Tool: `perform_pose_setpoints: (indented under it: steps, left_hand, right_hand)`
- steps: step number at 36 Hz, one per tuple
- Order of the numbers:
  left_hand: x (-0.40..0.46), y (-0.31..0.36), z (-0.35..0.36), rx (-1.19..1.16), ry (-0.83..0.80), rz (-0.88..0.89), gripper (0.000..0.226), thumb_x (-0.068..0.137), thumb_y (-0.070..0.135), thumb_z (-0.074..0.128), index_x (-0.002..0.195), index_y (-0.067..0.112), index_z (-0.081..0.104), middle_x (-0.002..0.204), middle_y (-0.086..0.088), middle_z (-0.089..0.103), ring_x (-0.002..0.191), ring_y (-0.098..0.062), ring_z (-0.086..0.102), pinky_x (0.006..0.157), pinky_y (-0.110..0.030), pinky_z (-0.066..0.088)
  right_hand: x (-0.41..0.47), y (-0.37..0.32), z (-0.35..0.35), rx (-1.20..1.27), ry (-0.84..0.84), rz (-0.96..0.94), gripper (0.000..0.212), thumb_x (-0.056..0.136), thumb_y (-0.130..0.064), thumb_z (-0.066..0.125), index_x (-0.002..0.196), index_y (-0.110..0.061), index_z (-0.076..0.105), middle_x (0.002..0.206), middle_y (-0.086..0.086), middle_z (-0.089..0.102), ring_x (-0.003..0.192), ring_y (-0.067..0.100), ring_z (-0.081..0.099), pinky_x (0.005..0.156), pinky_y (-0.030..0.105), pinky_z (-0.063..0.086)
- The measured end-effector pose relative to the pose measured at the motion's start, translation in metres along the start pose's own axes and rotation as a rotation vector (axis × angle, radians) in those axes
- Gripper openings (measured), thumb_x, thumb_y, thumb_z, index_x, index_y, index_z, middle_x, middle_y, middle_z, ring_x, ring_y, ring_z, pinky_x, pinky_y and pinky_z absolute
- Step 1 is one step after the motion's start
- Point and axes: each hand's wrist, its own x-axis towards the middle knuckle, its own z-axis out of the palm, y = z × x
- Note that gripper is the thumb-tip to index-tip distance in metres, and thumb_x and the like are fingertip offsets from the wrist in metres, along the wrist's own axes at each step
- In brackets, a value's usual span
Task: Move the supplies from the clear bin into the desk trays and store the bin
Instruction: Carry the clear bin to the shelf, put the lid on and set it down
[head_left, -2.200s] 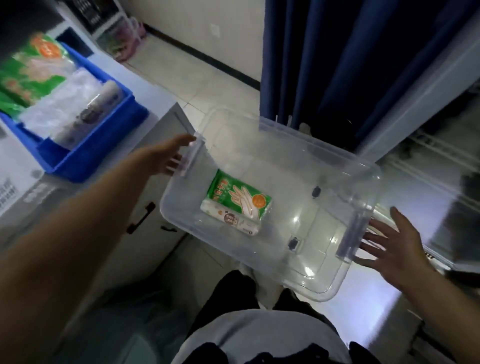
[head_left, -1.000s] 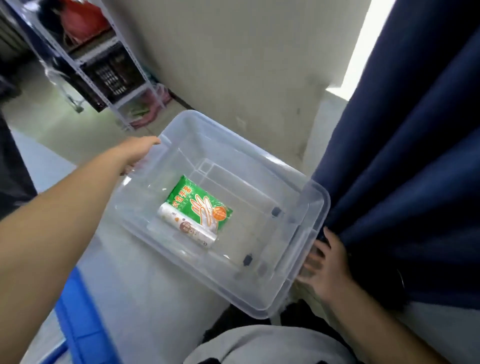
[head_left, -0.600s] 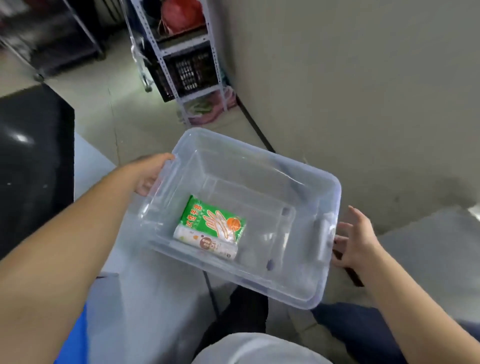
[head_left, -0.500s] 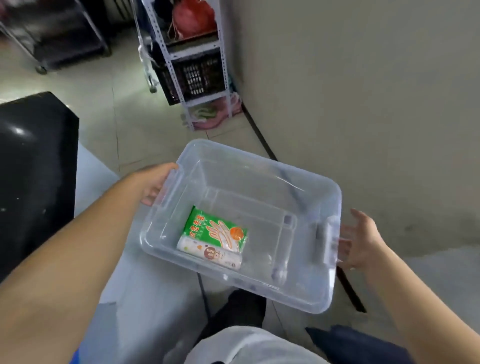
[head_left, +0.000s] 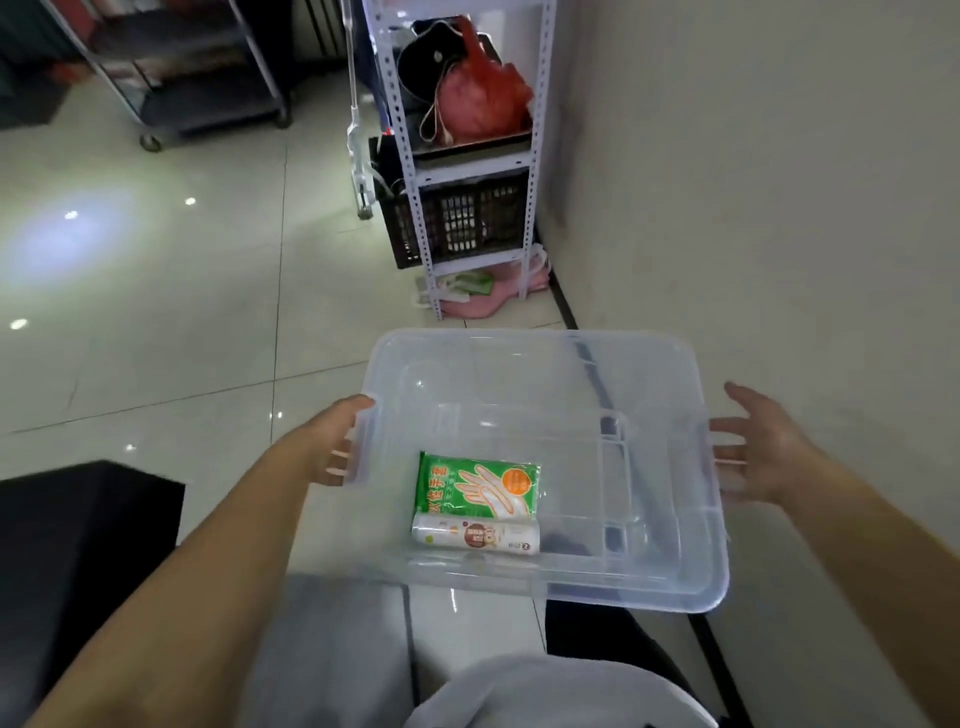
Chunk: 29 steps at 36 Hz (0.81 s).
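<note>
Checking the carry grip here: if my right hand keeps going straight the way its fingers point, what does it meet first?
The right hand points left at the clear bin's right end handle. Its fingertips look at or just short of it, so that handle comes first; depth is unclear.

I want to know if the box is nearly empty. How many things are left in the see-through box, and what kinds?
Green glove packet: 1
White roll: 1
Total in the clear bin: 2
</note>
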Motion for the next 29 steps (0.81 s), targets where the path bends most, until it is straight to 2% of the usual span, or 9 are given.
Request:
perform_pose_setpoints:
  steps: [2, 5, 11, 14, 18, 22, 23, 26, 29]
  left_hand:
    - [0.026, 0.021, -0.015, -0.079, 0.0, -0.016, 0.061, 0.081, 0.063, 0.063, 0.118, 0.015, 0.059, 0.107, -0.016, 0.064, 0.091, -0.033, 0.065, 0.068, -0.039, 0.055]
    - [0.057, 0.054, -0.038, -0.129, 0.001, -0.052, 0.061, 0.083, 0.06, 0.062, 0.121, 0.013, 0.057, 0.115, -0.02, 0.062, 0.102, -0.038, 0.062, 0.083, -0.046, 0.054]
    - [0.091, 0.119, -0.104, -0.257, 0.083, -0.105, 0.053, 0.085, 0.055, 0.061, 0.118, 0.013, 0.06, 0.112, -0.024, 0.063, 0.096, -0.04, 0.065, 0.076, -0.044, 0.056]
    - [0.104, 0.15, -0.145, -0.319, 0.145, -0.112, 0.05, 0.084, 0.056, 0.061, 0.113, 0.016, 0.06, 0.109, -0.021, 0.064, 0.092, -0.037, 0.065, 0.068, -0.04, 0.056]
    - [0.119, 0.177, -0.205, -0.384, 0.201, -0.137, 0.047, 0.085, 0.058, 0.06, 0.11, 0.018, 0.06, 0.11, -0.021, 0.063, 0.094, -0.037, 0.064, 0.071, -0.039, 0.056]
    - [0.147, 0.197, -0.274, -0.47, 0.258, -0.149, 0.046, 0.087, 0.056, 0.058, 0.112, 0.018, 0.061, 0.113, -0.021, 0.062, 0.096, -0.037, 0.062, 0.076, -0.04, 0.055]
    - [0.158, 0.202, -0.293, -0.488, 0.266, -0.159, 0.045, 0.087, 0.056, 0.058, 0.112, 0.018, 0.061, 0.114, -0.021, 0.062, 0.098, -0.037, 0.062, 0.076, -0.04, 0.054]
    - [0.195, 0.216, -0.355, -0.538, 0.272, -0.174, 0.045, 0.086, 0.056, 0.059, 0.11, 0.018, 0.061, 0.114, -0.02, 0.061, 0.099, -0.037, 0.061, 0.078, -0.041, 0.053]
    - [0.234, 0.232, -0.418, -0.579, 0.283, -0.182, 0.046, 0.083, 0.056, 0.063, 0.108, 0.018, 0.063, 0.106, -0.017, 0.061, 0.092, -0.034, 0.06, 0.08, -0.04, 0.051]
  right_hand:
    - [0.032, -0.038, 0.028, -0.03, -0.021, 0.0, 0.06, 0.083, -0.068, 0.052, 0.104, -0.013, 0.064, 0.106, 0.016, 0.061, 0.098, 0.034, 0.058, 0.091, 0.051, 0.045]
    - [0.076, -0.092, 0.072, -0.075, -0.043, 0.004, 0.062, 0.08, -0.07, 0.052, 0.106, -0.014, 0.065, 0.106, 0.016, 0.063, 0.095, 0.033, 0.06, 0.076, 0.045, 0.048]
    - [0.145, -0.206, 0.177, -0.175, -0.154, 0.024, 0.062, 0.08, -0.066, 0.057, 0.113, -0.014, 0.064, 0.11, 0.015, 0.062, 0.093, 0.033, 0.06, 0.07, 0.043, 0.048]
    - [0.169, -0.262, 0.243, -0.243, -0.203, 0.011, 0.056, 0.083, -0.064, 0.056, 0.106, -0.013, 0.065, 0.098, 0.015, 0.061, 0.084, 0.031, 0.058, 0.067, 0.042, 0.047]
    - [0.189, -0.322, 0.345, -0.37, -0.263, 0.006, 0.059, 0.078, -0.066, 0.061, 0.105, -0.013, 0.065, 0.103, 0.015, 0.062, 0.09, 0.033, 0.059, 0.075, 0.048, 0.051]
    - [0.208, -0.366, 0.452, -0.404, -0.327, 0.005, 0.058, 0.079, -0.067, 0.061, 0.106, -0.016, 0.069, 0.107, 0.012, 0.062, 0.096, 0.032, 0.058, 0.086, 0.048, 0.049]
    - [0.213, -0.377, 0.48, -0.416, -0.349, 0.015, 0.058, 0.081, -0.068, 0.058, 0.103, -0.015, 0.069, 0.103, 0.011, 0.062, 0.093, 0.031, 0.058, 0.085, 0.047, 0.048]
    - [0.225, -0.406, 0.564, -0.422, -0.414, 0.045, 0.058, 0.084, -0.068, 0.053, 0.09, -0.012, 0.066, 0.077, 0.01, 0.059, 0.067, 0.028, 0.059, 0.071, 0.04, 0.047]
    - [0.231, -0.437, 0.646, -0.457, -0.406, -0.005, 0.067, 0.084, -0.068, 0.055, 0.107, -0.006, 0.066, 0.099, 0.015, 0.061, 0.08, 0.032, 0.057, 0.075, 0.043, 0.052]
